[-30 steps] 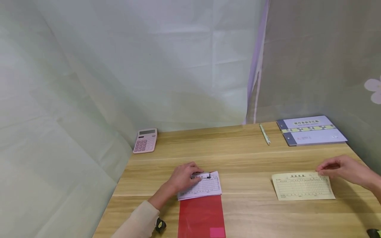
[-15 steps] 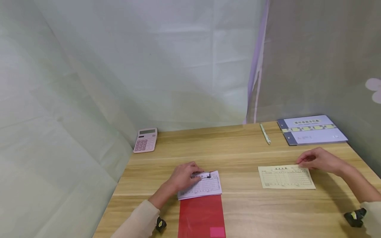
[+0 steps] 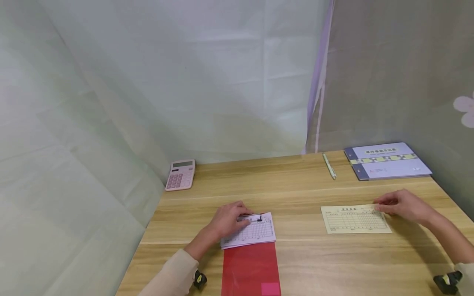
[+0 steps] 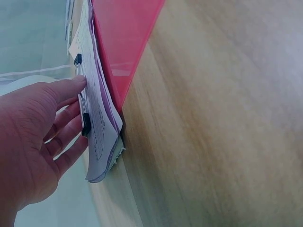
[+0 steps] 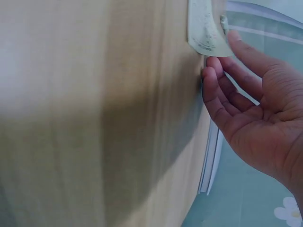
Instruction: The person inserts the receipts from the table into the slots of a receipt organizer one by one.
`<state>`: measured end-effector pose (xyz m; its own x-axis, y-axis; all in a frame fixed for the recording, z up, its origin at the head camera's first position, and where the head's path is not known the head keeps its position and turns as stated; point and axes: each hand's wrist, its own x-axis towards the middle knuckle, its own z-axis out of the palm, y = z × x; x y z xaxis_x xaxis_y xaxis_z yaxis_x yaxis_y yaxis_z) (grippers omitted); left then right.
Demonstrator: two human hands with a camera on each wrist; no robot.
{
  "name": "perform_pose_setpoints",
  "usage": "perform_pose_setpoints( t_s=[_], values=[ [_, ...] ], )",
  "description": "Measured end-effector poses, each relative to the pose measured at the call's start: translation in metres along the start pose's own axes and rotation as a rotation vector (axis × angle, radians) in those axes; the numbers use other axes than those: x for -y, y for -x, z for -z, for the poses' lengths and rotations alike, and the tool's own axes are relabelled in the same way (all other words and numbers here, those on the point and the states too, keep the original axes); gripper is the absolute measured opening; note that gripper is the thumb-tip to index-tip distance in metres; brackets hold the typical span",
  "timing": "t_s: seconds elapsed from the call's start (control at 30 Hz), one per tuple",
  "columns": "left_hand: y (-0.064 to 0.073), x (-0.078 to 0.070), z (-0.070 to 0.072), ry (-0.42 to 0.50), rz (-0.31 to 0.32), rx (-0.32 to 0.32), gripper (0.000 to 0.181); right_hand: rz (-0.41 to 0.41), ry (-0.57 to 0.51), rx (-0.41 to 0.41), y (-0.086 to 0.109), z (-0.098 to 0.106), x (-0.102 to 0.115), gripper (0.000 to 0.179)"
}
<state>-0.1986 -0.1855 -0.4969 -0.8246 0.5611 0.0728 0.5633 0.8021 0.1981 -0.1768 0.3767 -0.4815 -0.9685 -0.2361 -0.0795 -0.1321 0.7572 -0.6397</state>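
My left hand (image 3: 229, 220) is at the top of a red clipboard (image 3: 250, 267), its thumb on the metal clip (image 4: 81, 101) with black ends. The other fingers of that hand reach behind the top edge. Under the clip lies a stack of white printed forms (image 3: 255, 232), and its page edges (image 4: 106, 142) fan slightly in the left wrist view. To the right, a pale yellow printed slip (image 3: 353, 220) is held by its upper right corner in my right hand (image 3: 405, 206). Thumb and fingertips meet around that corner, the remaining fingers bent beneath.
A pink calculator (image 3: 180, 174) stands at the back left of the wooden table (image 3: 296, 263). Toward the back right lie a pale green pen (image 3: 329, 166) and a ledger book (image 3: 386, 161). Hanging cloth (image 3: 222, 82) closes off the back and sides.
My right hand has carried the yellow slip left and slightly away from me, then stayed almost in place over the last half second. The left hand and the clipboard have not moved.
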Motion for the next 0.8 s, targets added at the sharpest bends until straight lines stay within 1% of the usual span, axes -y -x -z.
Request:
perform_pose_setpoints(
  t_s=[0.17,0.3,0.43,0.57,0.63,0.7,0.8],
  values=[
    [0.0,0.0,0.001,0.003,-0.001,0.003,0.032,0.014,0.039,-0.048,0.001,-0.005,-0.002,0.02],
    [0.001,0.0,0.001,-0.002,-0.008,-0.002,0.032,0.031,0.036,-0.064,0.0,-0.009,-0.001,0.009],
    [0.002,0.0,0.001,-0.002,-0.013,-0.006,0.031,0.024,-0.005,-0.069,-0.002,-0.008,0.005,0.01],
    [0.001,0.0,0.001,0.0,-0.009,-0.005,0.031,0.007,-0.068,-0.064,-0.007,-0.004,0.019,0.018],
    [0.001,-0.001,0.001,0.002,-0.007,-0.004,0.032,0.012,-0.096,-0.051,-0.011,-0.003,0.029,0.021],
    [0.001,0.0,0.001,0.0,-0.008,-0.002,0.032,0.029,-0.124,-0.034,-0.015,-0.001,0.04,0.024],
    [0.001,0.0,0.0,-0.009,-0.013,-0.001,0.031,0.077,-0.174,-0.011,-0.022,-0.001,0.059,0.023]
  ],
)
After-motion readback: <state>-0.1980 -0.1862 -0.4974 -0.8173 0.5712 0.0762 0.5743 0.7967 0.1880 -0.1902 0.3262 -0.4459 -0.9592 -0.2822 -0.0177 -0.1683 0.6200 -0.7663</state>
